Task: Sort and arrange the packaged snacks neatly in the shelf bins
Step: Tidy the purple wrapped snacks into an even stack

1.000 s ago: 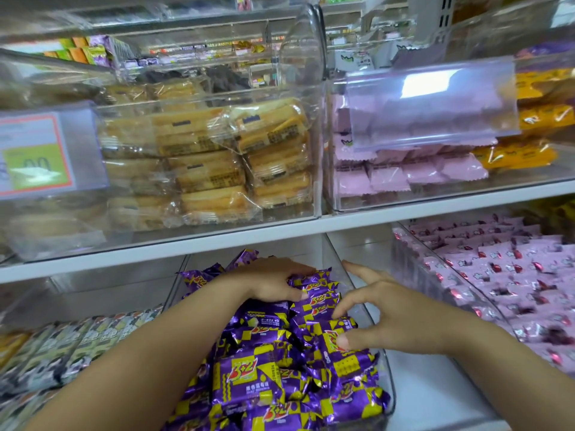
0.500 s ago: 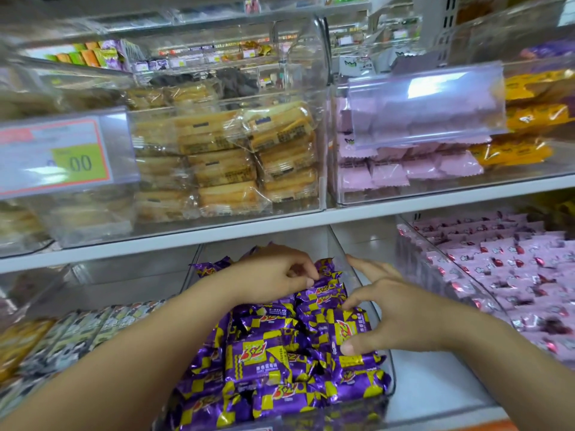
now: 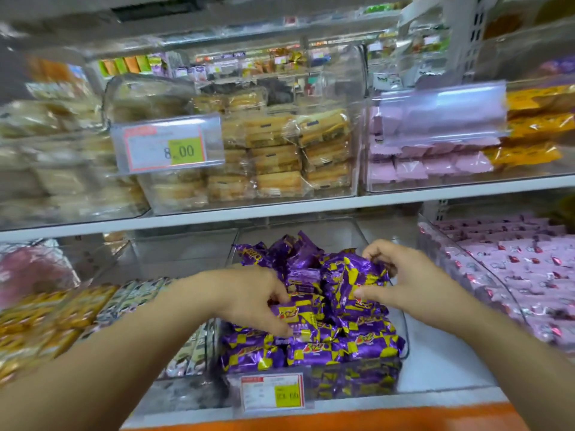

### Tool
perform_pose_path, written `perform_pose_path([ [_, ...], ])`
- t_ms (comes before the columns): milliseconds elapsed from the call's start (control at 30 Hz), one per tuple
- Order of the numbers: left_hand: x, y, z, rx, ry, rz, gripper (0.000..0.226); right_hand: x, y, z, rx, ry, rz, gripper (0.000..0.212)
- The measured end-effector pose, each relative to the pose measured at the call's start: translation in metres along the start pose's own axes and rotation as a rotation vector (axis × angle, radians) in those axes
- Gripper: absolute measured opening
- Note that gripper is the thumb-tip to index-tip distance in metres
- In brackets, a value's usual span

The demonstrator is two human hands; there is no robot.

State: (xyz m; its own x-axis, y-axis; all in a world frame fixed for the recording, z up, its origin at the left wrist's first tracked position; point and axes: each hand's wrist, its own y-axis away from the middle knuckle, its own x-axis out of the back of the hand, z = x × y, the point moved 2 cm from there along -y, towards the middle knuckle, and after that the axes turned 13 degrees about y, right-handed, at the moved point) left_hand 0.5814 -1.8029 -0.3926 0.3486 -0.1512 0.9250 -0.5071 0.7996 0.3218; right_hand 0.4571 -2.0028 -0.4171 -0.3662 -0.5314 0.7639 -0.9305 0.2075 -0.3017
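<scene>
Both hands have shifted on the pile since a second ago: the left hand [image 3: 249, 301] has dropped from the back of the purple-and-yellow snack packets [image 3: 314, 353] to their near left side, and the right hand [image 3: 410, 279] has reached further back. Motion blur smears the left of the shelf [image 3: 311, 209], and the price tag [image 3: 273, 391] on the clear bin [image 3: 404, 334] is too soft to read. Lower packets show only through the bin's front wall. Left thumb and fingers pinch one packet [image 3: 298, 315] lying on top of the pile. Right fingers curl over a raised clump of packets [image 3: 348, 275] at mid-pile, thumb pressing its near face, clasping it; both forearms are cut off below
</scene>
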Motion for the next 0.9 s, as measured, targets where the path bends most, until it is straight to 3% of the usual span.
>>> perform_pose_path([
  [67,-0.005,0.003,0.001,0.015,-0.03,0.026,0.06,0.0,0.004,-0.001,-0.007,-0.021,-0.006,0.039],
  [267,0.001,0.008,-0.003,-0.057,0.26,0.105,0.033,0.003,0.012,0.0,0.021,0.001,-0.016,0.033],
  [467,0.004,-0.001,0.013,-0.215,0.314,0.59,0.041,0.012,0.016,-0.004,0.078,-0.109,-0.029,0.035],
  [533,-0.001,-0.004,0.023,-0.273,0.341,0.685,0.037,0.011,0.016,-0.005,0.084,-0.139,-0.05,0.036],
  [633,-0.011,-0.007,0.037,-0.293,0.5,0.696,0.035,0.004,0.014,-0.003,0.119,-0.109,-0.01,0.036],
  [800,-0.017,-0.012,0.039,-0.278,0.743,0.558,0.042,0.001,0.01,-0.001,0.106,0.005,0.122,0.036],
  [900,-0.023,-0.016,0.039,-0.321,0.599,0.511,0.068,-0.004,0.01,-0.003,0.106,-0.007,0.135,0.035],
])
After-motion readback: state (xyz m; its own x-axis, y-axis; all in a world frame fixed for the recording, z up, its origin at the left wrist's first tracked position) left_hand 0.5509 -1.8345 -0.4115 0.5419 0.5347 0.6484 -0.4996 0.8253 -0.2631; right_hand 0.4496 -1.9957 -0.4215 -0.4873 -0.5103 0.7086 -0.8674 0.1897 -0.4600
